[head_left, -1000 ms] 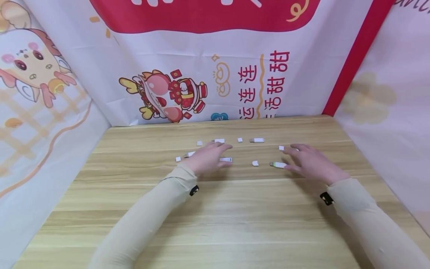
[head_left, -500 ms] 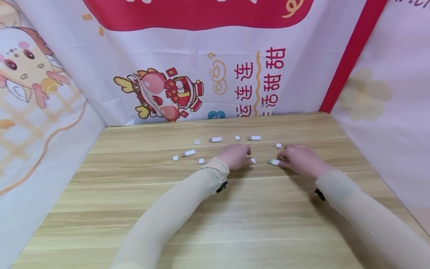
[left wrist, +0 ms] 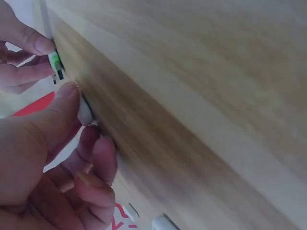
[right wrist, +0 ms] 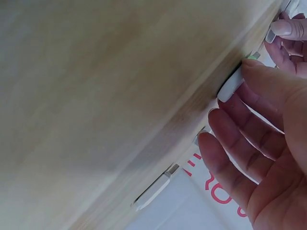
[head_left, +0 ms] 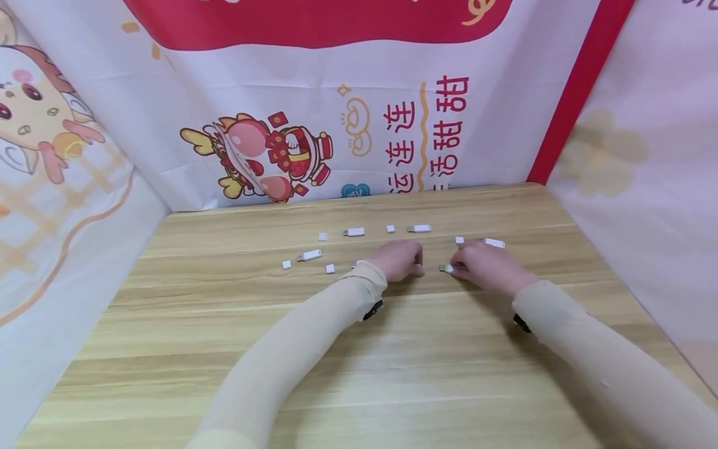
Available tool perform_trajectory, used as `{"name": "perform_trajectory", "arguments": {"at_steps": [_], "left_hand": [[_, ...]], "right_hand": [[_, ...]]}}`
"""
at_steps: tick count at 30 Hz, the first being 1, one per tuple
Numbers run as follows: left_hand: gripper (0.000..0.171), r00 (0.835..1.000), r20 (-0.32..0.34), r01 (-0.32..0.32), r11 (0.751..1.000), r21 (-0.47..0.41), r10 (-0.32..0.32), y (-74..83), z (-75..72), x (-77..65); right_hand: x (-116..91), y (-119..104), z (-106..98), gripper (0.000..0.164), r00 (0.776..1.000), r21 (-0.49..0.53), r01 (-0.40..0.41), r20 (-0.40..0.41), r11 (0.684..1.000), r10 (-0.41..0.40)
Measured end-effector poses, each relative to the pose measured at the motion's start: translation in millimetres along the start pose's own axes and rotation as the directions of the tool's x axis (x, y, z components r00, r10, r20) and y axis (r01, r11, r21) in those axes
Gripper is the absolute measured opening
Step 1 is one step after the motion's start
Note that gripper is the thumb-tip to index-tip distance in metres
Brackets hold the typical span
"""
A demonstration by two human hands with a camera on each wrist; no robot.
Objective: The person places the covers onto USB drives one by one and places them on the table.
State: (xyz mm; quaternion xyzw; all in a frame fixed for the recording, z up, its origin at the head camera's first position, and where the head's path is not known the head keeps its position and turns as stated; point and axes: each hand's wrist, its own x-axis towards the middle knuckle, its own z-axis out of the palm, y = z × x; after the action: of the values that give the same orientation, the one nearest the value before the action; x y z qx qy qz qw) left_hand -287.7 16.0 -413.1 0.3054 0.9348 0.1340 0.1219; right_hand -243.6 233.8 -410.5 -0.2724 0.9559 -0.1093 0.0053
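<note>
My left hand (head_left: pixel 395 260) pinches a small white USB stick cap (left wrist: pixel 85 112) between thumb and fingers, low over the wooden tabletop. Facing it, my right hand (head_left: pixel 490 267) grips a white USB stick (right wrist: pixel 231 86) that has a green band near its metal plug. The plug points left toward the cap, with a short gap between the two. Behind the right hand lie another white cap (head_left: pixel 459 240) and a white USB stick (head_left: pixel 494 243). Part of one more stick (head_left: pixel 357 264) shows beside the left sleeve, the rest of it hidden.
Farther back on the table (head_left: pixel 359 349) lie white USB sticks, one (head_left: pixel 419 229) right of centre and one (head_left: pixel 354 232) left of it, with loose caps (head_left: pixel 390 229) alongside. Another stick (head_left: pixel 310 255) lies at the left. A printed cloth (head_left: pixel 314 125) hangs behind the table.
My left hand has moved right from over a stick to the cap and now pinches it. My right hand's fingers have closed around the green-banded USB stick, shifting slightly left.
</note>
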Motion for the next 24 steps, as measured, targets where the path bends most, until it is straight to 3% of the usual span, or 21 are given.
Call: {"name": "perform_trajectory", "arguments": {"at_steps": [4,9,17,24], "left_hand": [[0.015,1.000,-0.007,-0.010,1.000,0.012,0.010,-3.0,-0.8,-5.5],[0.013,0.998,-0.037,-0.043,0.999,-0.022,0.042,-1.5,-8.4,-22.1],[0.013,0.983,-0.113,-0.160,0.982,-0.102,0.148,-9.9,-20.3,-70.6],[0.013,0.952,-0.217,-0.227,0.973,-0.039,0.214,-17.0,-22.9,-117.7]], "right_hand": [[0.7,-3.5,0.6,0.009,1.000,-0.002,0.004,0.011,1.000,-0.004],[-1.7,-8.4,-2.3,0.006,1.000,0.020,0.003,0.017,1.000,-0.003],[-16.8,-25.2,-9.8,0.006,0.996,0.043,0.046,-0.072,0.998,-0.043],[-36.5,-48.0,-13.7,0.005,0.980,0.021,0.126,-0.159,0.992,-0.121]]}}
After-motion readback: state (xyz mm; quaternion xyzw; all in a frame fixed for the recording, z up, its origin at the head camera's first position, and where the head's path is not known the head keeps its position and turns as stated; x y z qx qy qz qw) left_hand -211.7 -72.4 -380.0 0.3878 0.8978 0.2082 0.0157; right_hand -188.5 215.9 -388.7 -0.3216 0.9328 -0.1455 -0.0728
